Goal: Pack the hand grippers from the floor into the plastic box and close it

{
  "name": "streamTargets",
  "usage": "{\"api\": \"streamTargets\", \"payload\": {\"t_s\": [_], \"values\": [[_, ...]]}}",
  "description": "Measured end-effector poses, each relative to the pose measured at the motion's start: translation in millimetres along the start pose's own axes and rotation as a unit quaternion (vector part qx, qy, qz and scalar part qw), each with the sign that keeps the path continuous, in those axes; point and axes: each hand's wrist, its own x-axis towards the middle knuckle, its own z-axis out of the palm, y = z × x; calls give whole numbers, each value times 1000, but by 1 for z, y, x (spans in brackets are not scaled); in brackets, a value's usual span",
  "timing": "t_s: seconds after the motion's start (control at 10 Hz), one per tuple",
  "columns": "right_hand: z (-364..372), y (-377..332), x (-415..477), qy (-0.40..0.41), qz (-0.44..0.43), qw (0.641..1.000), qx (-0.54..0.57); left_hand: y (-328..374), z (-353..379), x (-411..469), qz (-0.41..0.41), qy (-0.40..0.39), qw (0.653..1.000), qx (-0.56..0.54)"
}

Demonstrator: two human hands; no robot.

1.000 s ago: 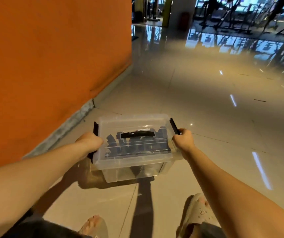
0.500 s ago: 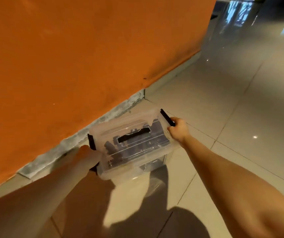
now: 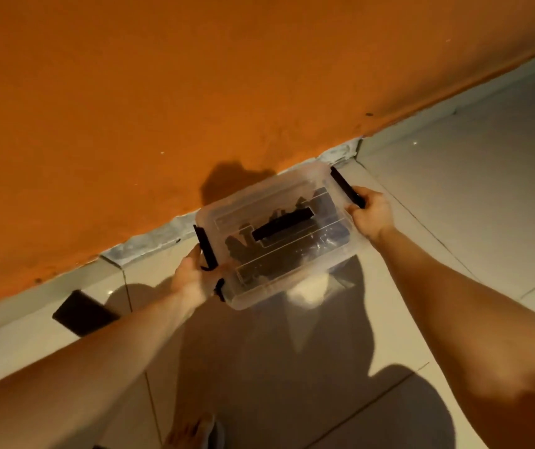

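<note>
Left hand (image 3: 191, 280), lower left of centre, curled round left-end latch (image 3: 206, 251). Right hand (image 3: 371, 215), right of centre, curled round right-end latch (image 3: 345, 189). Clear plastic box (image 3: 295, 270) spans between them at frame centre, lid (image 3: 279, 199) on. Long axis runs lower left to upper right, hands equally near. Dark hand grippers (image 3: 243, 251) inside. Orange wall (image 3: 194, 92) beyond. No readable writing.

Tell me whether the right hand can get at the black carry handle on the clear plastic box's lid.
Probably yes: nothing covers the black carry handle, and the right hand is close by. But it grips the black side latch, so it must let go first.
</note>
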Motion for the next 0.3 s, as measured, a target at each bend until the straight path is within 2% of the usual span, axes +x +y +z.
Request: {"api": "streamTargets", "payload": {"t_s": [0.1,0.2,0.3], "values": [[-20,-10,-14,-39,56,998,2,15,-9,-11,-48,-18,999,1],[-62,-28,-37,-37,112,992,45,52,-21,-32,-89,15,996,2],[-126,-61,-73,-5,154,983,105,126,-36,-74,-80,-36,996,9]]}}
